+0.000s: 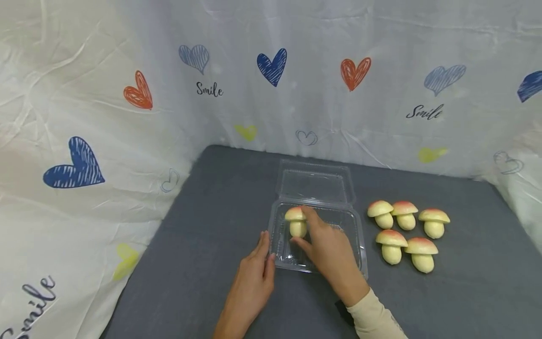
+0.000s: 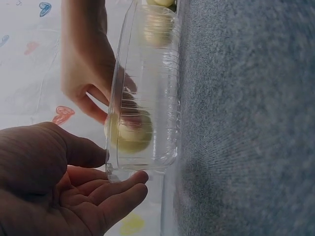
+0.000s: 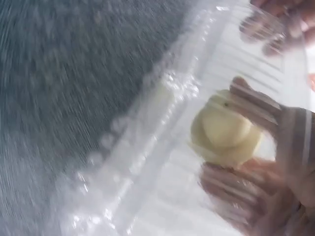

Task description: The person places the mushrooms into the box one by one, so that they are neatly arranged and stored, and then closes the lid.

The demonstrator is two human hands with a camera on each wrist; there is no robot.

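A clear plastic clamshell container [image 1: 362,245] lies on the grey table with its lid [image 1: 315,186] folded back behind it. My right hand [image 1: 332,245] grips a yellow toy mushroom [image 1: 298,228] with a reddish cap, in the left part of the container's base. Seen through the clear wall in the right wrist view, its thumb and fingers [image 3: 256,105] are on both sides of the mushroom [image 3: 226,128]. At the near left corner, my left hand [image 1: 251,280] holds the container between thumb and fingers. The left wrist view shows this hand [image 2: 74,182] at the rim.
Several similar mushrooms stand in two rows to the right of the container, among them a back one [image 1: 434,223] and a front one [image 1: 422,254]. A white curtain [image 1: 313,103] printed with hearts hangs behind and beside the grey table [image 1: 203,235].
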